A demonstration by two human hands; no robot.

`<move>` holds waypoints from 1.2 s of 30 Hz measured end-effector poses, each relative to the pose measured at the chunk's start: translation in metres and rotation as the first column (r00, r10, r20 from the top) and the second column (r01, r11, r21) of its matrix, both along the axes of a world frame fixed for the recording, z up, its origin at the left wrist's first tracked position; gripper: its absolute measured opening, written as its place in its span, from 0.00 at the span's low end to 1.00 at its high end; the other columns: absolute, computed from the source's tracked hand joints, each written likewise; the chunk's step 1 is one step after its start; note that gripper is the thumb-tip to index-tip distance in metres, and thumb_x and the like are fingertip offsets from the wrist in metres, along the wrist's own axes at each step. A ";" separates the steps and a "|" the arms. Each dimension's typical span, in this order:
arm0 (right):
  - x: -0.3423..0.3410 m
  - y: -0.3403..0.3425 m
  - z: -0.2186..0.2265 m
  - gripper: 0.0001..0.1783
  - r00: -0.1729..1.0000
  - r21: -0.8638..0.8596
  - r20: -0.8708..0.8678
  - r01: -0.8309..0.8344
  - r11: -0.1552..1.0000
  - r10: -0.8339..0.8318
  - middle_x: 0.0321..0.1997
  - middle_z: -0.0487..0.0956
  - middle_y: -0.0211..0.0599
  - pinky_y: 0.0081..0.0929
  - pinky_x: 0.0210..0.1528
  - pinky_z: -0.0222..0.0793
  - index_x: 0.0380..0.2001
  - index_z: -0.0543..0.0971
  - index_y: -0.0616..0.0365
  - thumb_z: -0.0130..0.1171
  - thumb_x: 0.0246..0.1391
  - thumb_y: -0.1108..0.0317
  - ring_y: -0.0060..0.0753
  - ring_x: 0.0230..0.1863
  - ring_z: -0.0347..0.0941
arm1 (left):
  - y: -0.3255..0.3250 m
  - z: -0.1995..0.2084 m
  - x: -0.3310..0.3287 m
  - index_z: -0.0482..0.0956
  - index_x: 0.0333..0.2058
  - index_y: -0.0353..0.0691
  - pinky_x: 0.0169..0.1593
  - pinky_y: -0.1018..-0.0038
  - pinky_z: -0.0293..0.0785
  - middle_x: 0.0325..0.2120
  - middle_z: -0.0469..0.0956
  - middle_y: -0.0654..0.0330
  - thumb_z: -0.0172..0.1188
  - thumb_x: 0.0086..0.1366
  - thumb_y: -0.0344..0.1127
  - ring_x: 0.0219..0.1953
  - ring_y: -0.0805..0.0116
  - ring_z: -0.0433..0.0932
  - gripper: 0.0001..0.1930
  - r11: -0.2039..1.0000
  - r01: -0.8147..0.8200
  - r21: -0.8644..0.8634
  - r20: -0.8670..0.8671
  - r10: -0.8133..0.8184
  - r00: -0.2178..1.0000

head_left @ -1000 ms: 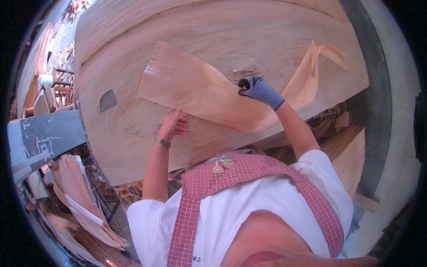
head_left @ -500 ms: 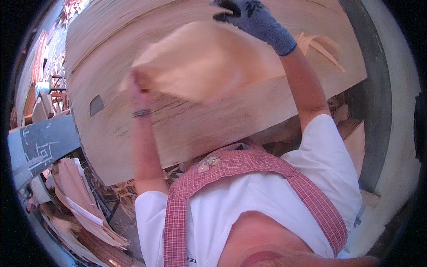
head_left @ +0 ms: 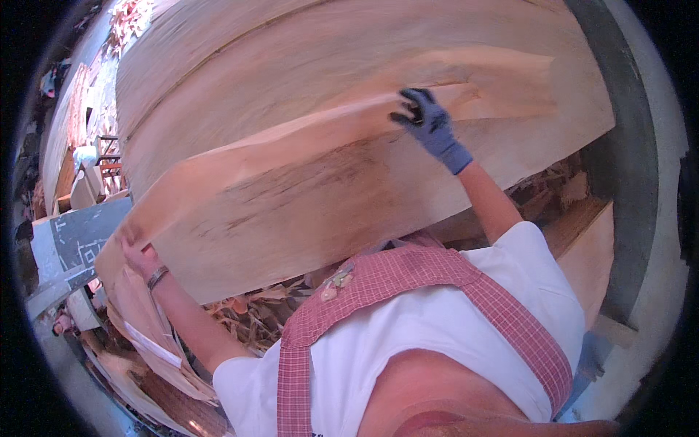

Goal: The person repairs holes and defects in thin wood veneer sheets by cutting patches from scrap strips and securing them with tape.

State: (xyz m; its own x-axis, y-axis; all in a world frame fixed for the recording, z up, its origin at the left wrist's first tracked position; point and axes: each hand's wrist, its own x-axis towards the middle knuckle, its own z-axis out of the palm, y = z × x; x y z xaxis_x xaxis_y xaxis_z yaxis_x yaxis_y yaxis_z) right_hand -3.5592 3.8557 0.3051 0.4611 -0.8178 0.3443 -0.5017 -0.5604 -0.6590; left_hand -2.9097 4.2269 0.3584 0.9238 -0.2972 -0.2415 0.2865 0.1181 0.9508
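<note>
Pinched near left end in bare left hand, stretched rightward over large wood sheet: thin veneer strip.
At left, hanging past sheet edge near grey beam; could snag or split if dragged across. Mid-scene, narrow and folded-looking; could crease from uneven tension. Farther right, beneath gloved right hand, fingers spread, loosely bent; cannot tell whether touching. Could twist or slide if unpinned there.
</note>
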 end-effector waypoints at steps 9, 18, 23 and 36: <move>0.231 0.088 0.108 0.57 0.875 -0.211 0.117 -0.441 0.873 0.470 0.46 0.71 0.53 0.39 0.41 0.73 0.66 0.56 0.59 0.67 0.39 0.38 0.50 0.47 0.70 | -0.196 0.141 -0.243 0.71 0.52 0.32 0.52 0.68 0.74 0.47 0.77 0.53 0.51 0.68 0.41 0.50 0.62 0.76 0.20 0.983 0.176 -0.059 0.310 -0.149 0.939; 0.287 0.003 0.143 0.06 0.570 0.109 0.819 -0.275 0.955 0.070 0.21 0.73 0.29 0.24 0.25 0.65 0.30 0.80 0.57 0.64 0.52 0.68 0.22 0.22 0.70 | -0.188 0.127 -0.294 0.69 0.53 0.31 0.62 0.58 0.62 0.52 0.72 0.49 0.50 0.67 0.41 0.56 0.55 0.70 0.22 0.663 0.730 -0.165 0.384 -0.639 0.667; 0.259 -0.051 0.224 0.09 0.213 0.251 0.967 -0.743 0.621 -0.137 0.20 0.70 0.25 0.20 0.18 0.61 0.35 0.79 0.55 0.59 0.57 0.61 0.19 0.18 0.66 | -0.218 0.008 -0.441 0.58 0.63 0.40 0.52 0.66 0.73 0.52 0.72 0.50 0.52 0.67 0.38 0.51 0.61 0.74 0.28 -0.143 0.931 -0.336 0.039 -0.990 -0.138; 0.090 -0.060 0.212 0.14 0.291 0.334 0.909 -0.075 0.940 -0.300 0.18 0.70 0.29 0.24 0.18 0.65 0.27 0.69 0.47 0.53 0.59 0.51 0.26 0.17 0.67 | -0.355 -0.106 -0.196 0.69 0.46 0.44 0.55 0.55 0.72 0.42 0.73 0.60 0.55 0.65 0.54 0.51 0.49 0.75 0.22 0.408 0.662 -0.630 0.079 -0.813 0.576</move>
